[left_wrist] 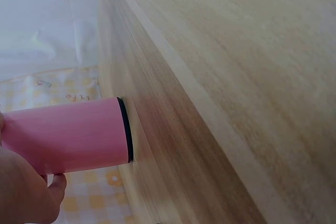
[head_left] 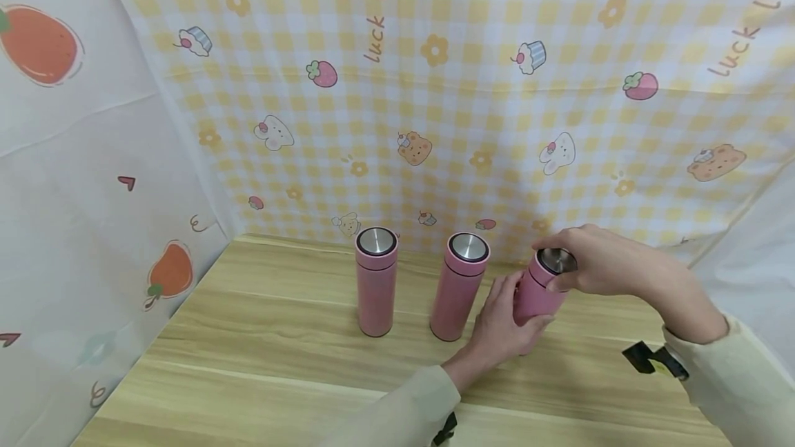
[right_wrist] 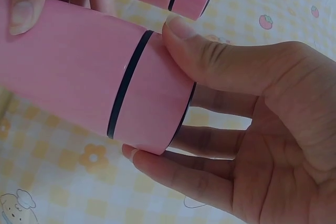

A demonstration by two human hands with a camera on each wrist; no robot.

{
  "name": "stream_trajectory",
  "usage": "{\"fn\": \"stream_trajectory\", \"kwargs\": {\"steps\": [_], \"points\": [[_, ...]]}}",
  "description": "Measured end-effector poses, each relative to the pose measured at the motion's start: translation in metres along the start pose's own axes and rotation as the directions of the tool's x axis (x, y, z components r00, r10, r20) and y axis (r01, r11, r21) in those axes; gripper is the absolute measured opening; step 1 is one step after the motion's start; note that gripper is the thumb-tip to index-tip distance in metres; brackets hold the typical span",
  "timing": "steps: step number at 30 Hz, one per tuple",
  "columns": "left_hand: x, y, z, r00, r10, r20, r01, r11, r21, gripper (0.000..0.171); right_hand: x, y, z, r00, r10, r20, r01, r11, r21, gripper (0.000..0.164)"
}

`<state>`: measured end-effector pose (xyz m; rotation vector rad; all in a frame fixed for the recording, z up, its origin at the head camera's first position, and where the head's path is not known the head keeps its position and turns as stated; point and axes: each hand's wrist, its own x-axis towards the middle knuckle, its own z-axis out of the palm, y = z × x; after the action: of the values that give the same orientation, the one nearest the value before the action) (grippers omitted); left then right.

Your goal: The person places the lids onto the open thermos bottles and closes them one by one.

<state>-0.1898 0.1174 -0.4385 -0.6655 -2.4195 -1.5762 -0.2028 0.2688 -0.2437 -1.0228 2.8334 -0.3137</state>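
Note:
Three pink thermos bottles with silver-topped lids stand on the wooden table; the right-hand thermos [head_left: 535,299] is between both hands. My left hand [head_left: 502,326] grips its body, with fingers behind and thumb across the front. From above, my right hand [head_left: 599,261] holds the pink lid [right_wrist: 155,93], thumb on one side and fingertips on the other. A black ring shows between lid and body in the right wrist view. In the left wrist view the black base [left_wrist: 126,129] meets the tabletop.
The middle thermos [head_left: 458,288] stands just left of my left hand. Farther left is another thermos [head_left: 376,285]. A yellow checked cloth [head_left: 385,116] hangs behind the wooden table [head_left: 261,336], and a white printed cloth [head_left: 74,226] hangs at the left.

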Motion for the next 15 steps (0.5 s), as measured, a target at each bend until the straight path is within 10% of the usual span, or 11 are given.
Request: {"fn": "stream_trajectory", "kwargs": {"steps": [15], "points": [[0.0003,-0.0011,-0.0008,1.000,0.009,0.009,-0.009,1.000,-0.004,0.070,0.0034,-0.0024,0.0010,1.000,0.004,-0.031,-0.006,0.998,-0.064,0.035]]}}
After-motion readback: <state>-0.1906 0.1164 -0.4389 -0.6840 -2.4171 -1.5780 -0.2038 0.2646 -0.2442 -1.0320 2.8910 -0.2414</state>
